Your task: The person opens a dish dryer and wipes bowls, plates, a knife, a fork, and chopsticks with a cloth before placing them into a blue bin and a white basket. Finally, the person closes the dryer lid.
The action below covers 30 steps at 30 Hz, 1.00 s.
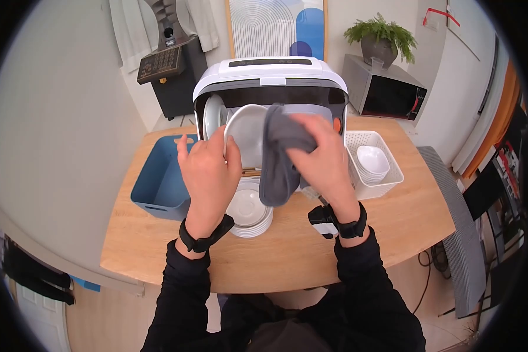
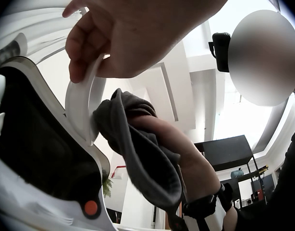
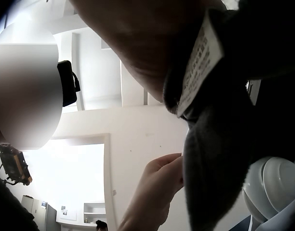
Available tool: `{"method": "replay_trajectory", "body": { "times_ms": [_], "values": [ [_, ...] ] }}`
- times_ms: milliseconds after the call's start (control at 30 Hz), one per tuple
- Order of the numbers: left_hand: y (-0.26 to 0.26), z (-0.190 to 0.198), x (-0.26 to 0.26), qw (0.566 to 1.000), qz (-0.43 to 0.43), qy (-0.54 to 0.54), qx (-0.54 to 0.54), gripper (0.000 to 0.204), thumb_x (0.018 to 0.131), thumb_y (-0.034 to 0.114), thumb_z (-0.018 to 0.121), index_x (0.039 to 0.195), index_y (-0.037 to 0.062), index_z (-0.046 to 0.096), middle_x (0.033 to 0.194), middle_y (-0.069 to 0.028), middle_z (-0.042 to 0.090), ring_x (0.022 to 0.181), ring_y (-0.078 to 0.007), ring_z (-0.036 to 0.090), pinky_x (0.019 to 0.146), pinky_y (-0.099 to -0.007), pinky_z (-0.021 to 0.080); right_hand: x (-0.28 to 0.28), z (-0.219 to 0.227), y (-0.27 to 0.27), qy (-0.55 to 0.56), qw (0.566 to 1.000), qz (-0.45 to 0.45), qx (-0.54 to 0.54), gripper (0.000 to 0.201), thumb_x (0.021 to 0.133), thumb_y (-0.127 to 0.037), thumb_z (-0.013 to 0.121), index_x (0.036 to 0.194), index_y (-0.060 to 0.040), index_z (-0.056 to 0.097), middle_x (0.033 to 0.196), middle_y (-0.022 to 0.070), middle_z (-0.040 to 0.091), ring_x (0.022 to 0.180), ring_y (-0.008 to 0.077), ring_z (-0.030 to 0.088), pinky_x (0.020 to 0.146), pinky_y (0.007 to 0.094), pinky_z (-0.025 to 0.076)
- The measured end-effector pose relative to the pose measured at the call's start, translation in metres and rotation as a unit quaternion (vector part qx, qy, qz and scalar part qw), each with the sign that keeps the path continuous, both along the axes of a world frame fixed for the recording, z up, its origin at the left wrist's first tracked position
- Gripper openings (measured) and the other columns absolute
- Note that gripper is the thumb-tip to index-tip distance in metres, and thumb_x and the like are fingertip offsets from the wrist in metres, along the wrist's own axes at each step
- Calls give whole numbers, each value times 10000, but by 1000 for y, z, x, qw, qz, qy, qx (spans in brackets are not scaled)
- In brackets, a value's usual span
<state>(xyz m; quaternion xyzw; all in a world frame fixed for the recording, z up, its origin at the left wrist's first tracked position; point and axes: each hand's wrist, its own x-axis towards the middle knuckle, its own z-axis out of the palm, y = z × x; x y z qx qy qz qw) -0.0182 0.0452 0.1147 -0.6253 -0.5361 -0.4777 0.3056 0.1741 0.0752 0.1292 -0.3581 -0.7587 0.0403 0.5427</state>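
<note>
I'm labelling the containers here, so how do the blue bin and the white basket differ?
The blue bin has solid walls with handle holes; the white basket has perforated walls. The blue bin stands to the person's left, the white basket to the right. Bowls sit stacked in the white basket; none show in the blue bin. Both stand on the table.

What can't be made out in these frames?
Head view: white dish, right side behind gray cloth.
Head view: blue bin, near right corner behind left hand.
Left wrist view: right hand, fingertips covered by the cloth.
Right wrist view: print on the cloth's label, too blurred to read.
</note>
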Motion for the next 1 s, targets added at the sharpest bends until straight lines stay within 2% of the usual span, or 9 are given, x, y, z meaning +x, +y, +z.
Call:
{"method": "replay_trajectory", "body": {
  "times_ms": [100, 233, 333, 400, 500, 567, 667, 867, 1000],
  "values": [
    [2, -2, -1, 1000, -1, -10, -1, 158, 870, 97, 647, 1015, 47, 684, 548, -53, 543, 592, -233, 576, 963, -513, 418, 7, 2, 14, 157, 987, -30, 24, 467, 742, -162, 734, 1189, -108, 614, 1070, 94, 628, 1002, 315, 608, 834, 387, 497],
    [0, -1, 6, 998, -52, -37, -1, 152, 887, 109, 650, 1026, 49, 671, 590, -54, 571, 604, -234, 580, 966, -503, 412, 0, -4, 16, 36, 999, -30, -2, 558, 723, -191, 774, 1240, -98, 585, 1097, 122, 654, 1017, 309, 639, 834, 361, 509],
    [-2, -2, 11, 993, -101, -60, 11, 148, 891, 120, 654, 1028, 64, 666, 633, -53, 595, 614, -234, 587, 962, -499, 410, -8, -10, 22, 124, 982, 72, -123, 560, 724, -174, 776, 1246, -97, 587, 1084, 141, 687, 993, 317, 669, 814, 342, 522],
    [1, -4, 11, 989, -129, -77, 5, 145, 890, 133, 660, 1023, 77, 667, 662, -52, 613, 626, -235, 597, 952, -496, 414, -8, -11, 23, 128, 988, 73, -53, 516, 720, -118, 761, 1215, -109, 615, 1061, 124, 704, 967, 319, 682, 800, 331, 527],
    [-5, 1, 10, 994, -78, -36, -68, 138, 891, 137, 673, 998, 52, 691, 688, -41, 623, 638, -214, 572, 890, -414, 445, -5, -8, 15, 61, 997, 15, 51, 502, 693, -64, 741, 1181, -139, 648, 1046, 76, 697, 952, 289, 669, 777, 332, 526],
    [-8, 2, 10, 997, -54, -6, -50, 131, 888, 145, 672, 983, 57, 690, 702, -55, 634, 658, -217, 587, 832, -387, 446, -6, -6, 13, -33, 984, -53, 164, 517, 667, -31, 728, 1163, -161, 665, 1031, 46, 690, 938, 269, 657, 759, 337, 526],
    [-11, 1, 9, 998, -18, 34, -47, 126, 900, 151, 659, 985, 65, 691, 702, -68, 634, 646, -220, 593, 770, -373, 444, -9, -8, 13, -63, 973, -62, 215, 563, 618, 5, 720, 1148, -180, 677, 1010, 28, 677, 919, 247, 636, 741, 341, 522],
    [-10, 1, 12, 984, -138, -88, -64, 164, 958, 175, 597, 1017, 48, 682, 649, -93, 626, 639, -259, 621, 849, -426, 474, -9, -3, 14, 131, 985, 84, 79, 548, 687, 6, 773, 1201, -125, 635, 1070, 52, 676, 1024, 234, 645, 849, 312, 515],
    [-14, -2, 15, 964, -182, -171, -93, 199, 973, 176, 590, 1087, 35, 672, 736, -110, 651, 706, -248, 624, 850, -417, 469, -19, -13, 15, 260, 942, 208, -51, 497, 794, -23, 756, 1255, -42, 570, 1129, 81, 661, 1071, 176, 626, 918, 308, 496]
  ]
}}
